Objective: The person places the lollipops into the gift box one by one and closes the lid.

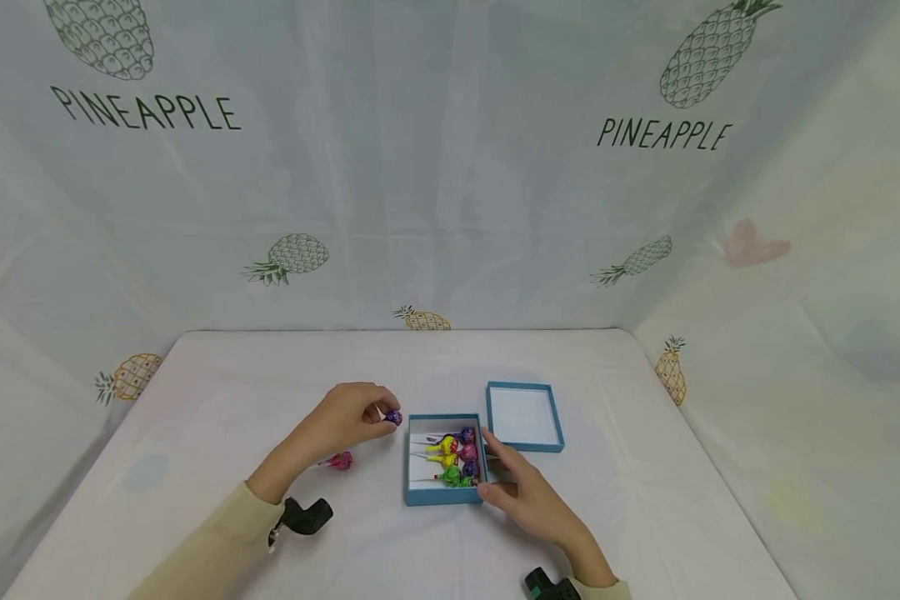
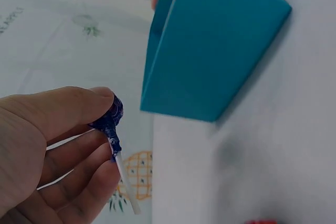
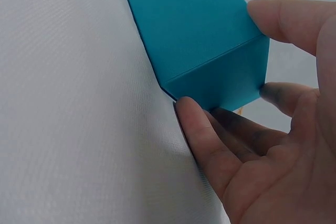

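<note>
In the head view my left hand (image 1: 357, 414) is just left of the blue box (image 1: 444, 497), apart from it. Its thumb and fingers pinch a purple-wrapped lollipop (image 2: 109, 124) by the head, and the white stick points down in the left wrist view. Several lollipops (image 1: 452, 475) in yellow, green, pink and purple wrappers lie inside the open box, most heads toward the right. My right hand (image 1: 528, 493) holds the box at its right side, with the thumb at the near corner and fingers along the side wall. A pink-red lollipop (image 1: 340, 460) lies on the table below my left hand.
The blue-rimmed box lid (image 1: 525, 415) with a white inside lies behind and right of the box. A white cloth covers the table (image 1: 270, 367). Hanging cloth with pineapple prints (image 1: 450, 192) stands at the back and sides.
</note>
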A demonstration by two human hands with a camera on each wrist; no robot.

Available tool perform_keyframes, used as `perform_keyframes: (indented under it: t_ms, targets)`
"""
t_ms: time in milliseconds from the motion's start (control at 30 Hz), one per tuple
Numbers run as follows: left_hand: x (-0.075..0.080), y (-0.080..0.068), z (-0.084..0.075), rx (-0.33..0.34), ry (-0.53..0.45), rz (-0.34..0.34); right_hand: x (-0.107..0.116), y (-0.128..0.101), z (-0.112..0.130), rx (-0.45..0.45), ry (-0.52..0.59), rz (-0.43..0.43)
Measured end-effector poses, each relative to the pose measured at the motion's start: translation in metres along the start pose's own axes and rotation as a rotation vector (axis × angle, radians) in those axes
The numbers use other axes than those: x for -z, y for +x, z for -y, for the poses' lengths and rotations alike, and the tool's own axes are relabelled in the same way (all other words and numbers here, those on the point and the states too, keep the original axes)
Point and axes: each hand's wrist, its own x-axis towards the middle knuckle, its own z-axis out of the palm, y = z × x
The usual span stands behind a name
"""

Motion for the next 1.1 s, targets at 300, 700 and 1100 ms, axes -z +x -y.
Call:
perform_keyframes:
  t_ms: [300, 700, 1100]
  targets:
    - [-0.015, 0.017, -0.03, -0.083, -0.041, 0.027, 0.0, 0.001, 0.001, -0.001, 0.021, 0.005]
    - [-0.039, 0.032, -0.052, -0.161, -0.078, 0.073, 0.001, 0.001, -0.002, 0.02, 0.047, 0.018]
    - [-0.055, 0.031, -0.054, -0.139, -0.134, 0.127, 0.002, 0.002, -0.002, 0.029, 0.046, 0.03]
